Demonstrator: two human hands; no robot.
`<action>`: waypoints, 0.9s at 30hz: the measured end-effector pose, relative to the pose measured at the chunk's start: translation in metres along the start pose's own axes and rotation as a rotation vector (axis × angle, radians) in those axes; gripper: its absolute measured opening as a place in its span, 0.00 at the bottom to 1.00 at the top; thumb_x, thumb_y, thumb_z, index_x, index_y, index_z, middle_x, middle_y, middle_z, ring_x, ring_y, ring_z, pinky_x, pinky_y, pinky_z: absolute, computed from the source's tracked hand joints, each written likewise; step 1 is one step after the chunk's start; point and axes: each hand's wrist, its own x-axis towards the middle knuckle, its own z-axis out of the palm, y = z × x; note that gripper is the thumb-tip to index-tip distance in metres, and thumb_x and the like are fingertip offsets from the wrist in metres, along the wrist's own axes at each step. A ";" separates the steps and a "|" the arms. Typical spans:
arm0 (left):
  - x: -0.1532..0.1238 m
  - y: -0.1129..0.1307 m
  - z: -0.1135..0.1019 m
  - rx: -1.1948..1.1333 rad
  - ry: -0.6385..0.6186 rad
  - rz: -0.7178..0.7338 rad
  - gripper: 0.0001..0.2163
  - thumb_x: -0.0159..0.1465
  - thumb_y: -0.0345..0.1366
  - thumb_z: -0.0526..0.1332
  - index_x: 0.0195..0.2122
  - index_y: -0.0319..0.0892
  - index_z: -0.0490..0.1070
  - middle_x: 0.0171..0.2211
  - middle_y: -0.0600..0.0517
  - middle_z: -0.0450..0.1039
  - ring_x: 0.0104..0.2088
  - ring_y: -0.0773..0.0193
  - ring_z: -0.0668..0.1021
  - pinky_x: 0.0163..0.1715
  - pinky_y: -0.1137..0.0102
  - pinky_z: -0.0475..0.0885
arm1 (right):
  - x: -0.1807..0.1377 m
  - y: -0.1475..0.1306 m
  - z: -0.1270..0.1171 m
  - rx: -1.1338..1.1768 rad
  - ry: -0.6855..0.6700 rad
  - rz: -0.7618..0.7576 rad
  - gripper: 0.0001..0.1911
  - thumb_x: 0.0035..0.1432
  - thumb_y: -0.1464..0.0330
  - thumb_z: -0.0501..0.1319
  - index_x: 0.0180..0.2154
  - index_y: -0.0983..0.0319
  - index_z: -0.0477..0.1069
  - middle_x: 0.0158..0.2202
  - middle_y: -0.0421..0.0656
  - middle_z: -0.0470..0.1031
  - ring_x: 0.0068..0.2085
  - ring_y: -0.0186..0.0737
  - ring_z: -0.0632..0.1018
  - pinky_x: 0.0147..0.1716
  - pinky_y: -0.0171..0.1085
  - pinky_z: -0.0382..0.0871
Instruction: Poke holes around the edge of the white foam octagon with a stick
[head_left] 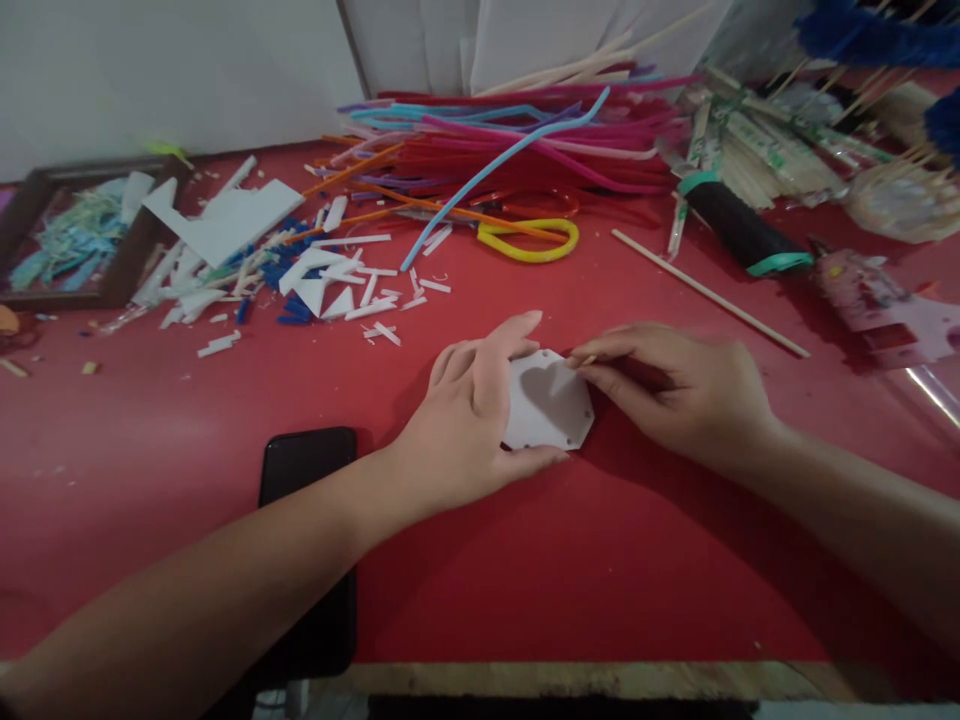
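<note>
A white, many-sided flat board with small holes near its corners lies on the red table top. My left hand grips it from the left, thumb along the near edge and fingers over the far left side, hiding that part. At the board's upper right corner, my right hand pinches a short, thin wooden stick between thumb and fingertips. Only the stick's end shows; whether its other end sits in a hole, I cannot tell.
A black phone lies under my left forearm. Beyond are white scraps, yellow-handled scissors, pipe cleaners and a wooden frame. To the right are a loose stick, a black-handled tool and a pink glue gun.
</note>
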 end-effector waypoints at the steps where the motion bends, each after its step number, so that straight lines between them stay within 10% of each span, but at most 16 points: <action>1: 0.000 -0.001 0.000 0.004 -0.003 0.005 0.43 0.57 0.49 0.71 0.67 0.44 0.50 0.63 0.35 0.64 0.65 0.38 0.67 0.63 0.43 0.61 | -0.001 -0.002 0.000 0.036 0.078 0.003 0.07 0.60 0.70 0.64 0.39 0.51 0.77 0.36 0.38 0.84 0.36 0.40 0.83 0.36 0.40 0.77; 8: -0.005 -0.007 0.003 0.039 0.059 0.050 0.56 0.49 0.65 0.69 0.70 0.45 0.41 0.67 0.33 0.56 0.66 0.33 0.63 0.63 0.41 0.61 | 0.006 0.000 -0.002 0.246 0.495 0.231 0.05 0.57 0.67 0.69 0.33 0.56 0.74 0.30 0.38 0.82 0.31 0.36 0.82 0.31 0.37 0.77; 19: 0.002 -0.012 0.001 0.063 0.369 0.193 0.45 0.59 0.45 0.72 0.67 0.48 0.39 0.62 0.36 0.65 0.64 0.45 0.69 0.61 0.47 0.66 | 0.013 0.016 -0.003 0.628 0.367 0.517 0.07 0.55 0.61 0.70 0.34 0.56 0.77 0.34 0.39 0.83 0.33 0.36 0.81 0.34 0.38 0.78; 27: 0.004 0.002 -0.010 -0.061 0.131 0.271 0.43 0.55 0.51 0.73 0.66 0.46 0.53 0.61 0.37 0.70 0.63 0.43 0.71 0.65 0.44 0.62 | 0.014 -0.001 0.002 0.885 0.158 0.725 0.10 0.44 0.60 0.75 0.30 0.53 0.80 0.30 0.39 0.83 0.30 0.37 0.82 0.28 0.35 0.77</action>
